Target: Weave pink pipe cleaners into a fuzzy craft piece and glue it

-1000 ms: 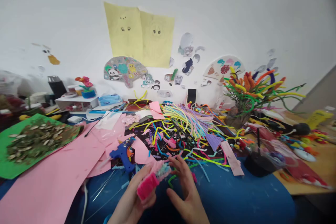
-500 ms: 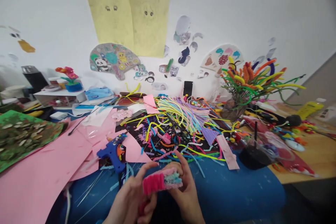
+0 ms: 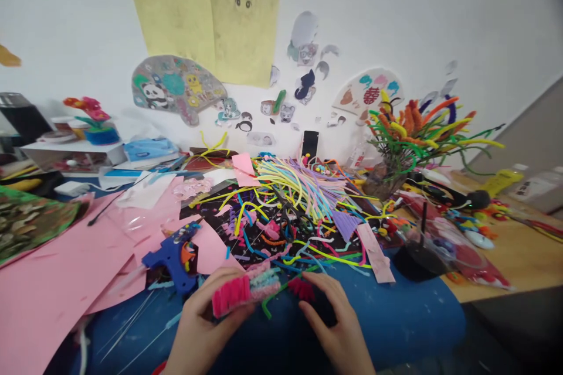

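My left hand [image 3: 206, 319] is closed around a fuzzy block of wound pipe cleaner [image 3: 231, 295], hot pink at one end with pale pink and light blue bands at the other. Across from it, my right hand [image 3: 336, 316] has its thumb and forefinger spread apart. In the gap near those fingertips sits a dark pink fuzzy piece [image 3: 301, 289]; whether they touch it is unclear. A bent green pipe cleaner [image 3: 267, 309] lies between the two hands, partly hidden by the block.
Loose pipe cleaners [image 3: 303, 187] heap over a dark cutting mat. A blue glue gun [image 3: 173, 258] lies left of my hands beside pink sheets [image 3: 57, 272]. Farther right stand a black round-based holder [image 3: 420, 258] and a vase of pipe-cleaner flowers [image 3: 385, 179].
My hands have separated, the left keeping the block and moving left, the right shifting right. The green pipe cleaner and dark pink piece now show between them. The view has turned slightly right.
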{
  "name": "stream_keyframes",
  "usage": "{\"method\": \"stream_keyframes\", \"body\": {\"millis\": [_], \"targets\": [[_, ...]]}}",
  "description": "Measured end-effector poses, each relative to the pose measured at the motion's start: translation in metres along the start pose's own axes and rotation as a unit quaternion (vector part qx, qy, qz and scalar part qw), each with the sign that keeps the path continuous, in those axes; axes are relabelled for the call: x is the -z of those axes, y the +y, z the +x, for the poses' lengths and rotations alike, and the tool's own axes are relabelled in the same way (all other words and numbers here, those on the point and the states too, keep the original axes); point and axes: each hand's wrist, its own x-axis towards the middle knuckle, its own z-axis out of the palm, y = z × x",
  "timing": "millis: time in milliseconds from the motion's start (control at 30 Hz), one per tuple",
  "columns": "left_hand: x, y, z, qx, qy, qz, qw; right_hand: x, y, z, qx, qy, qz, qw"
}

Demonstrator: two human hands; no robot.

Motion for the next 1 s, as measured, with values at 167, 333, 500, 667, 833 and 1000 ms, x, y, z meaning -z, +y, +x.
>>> {"method": "stream_keyframes", "body": {"millis": [167,333,500,667,833,1000], "targets": [[-0.007,-0.008,0.009,-0.019,-0.037,0.055,0.998,-0.002,0.016,0.003,0.030,-0.031,-0.066,0.997],[-0.014,-0.010,0.014,-0.024,-0.068,0.091,0.993,0.005,0.018,0.009,0.073,-0.039,-0.059,0.995],[-0.015,-0.015,0.011,-0.037,-0.097,0.110,0.989,0.022,0.015,0.011,0.093,0.003,-0.008,0.996],[-0.015,-0.019,0.010,-0.049,-0.148,0.132,0.979,0.025,-0.002,0.019,0.133,-0.007,0.113,0.985],[-0.015,-0.017,0.010,-0.056,-0.169,0.122,0.976,0.025,-0.023,0.036,0.170,-0.045,0.133,0.975],[-0.014,-0.013,0.007,-0.054,-0.113,0.095,0.988,0.027,-0.024,0.040,0.082,-0.040,0.148,0.985]]}}
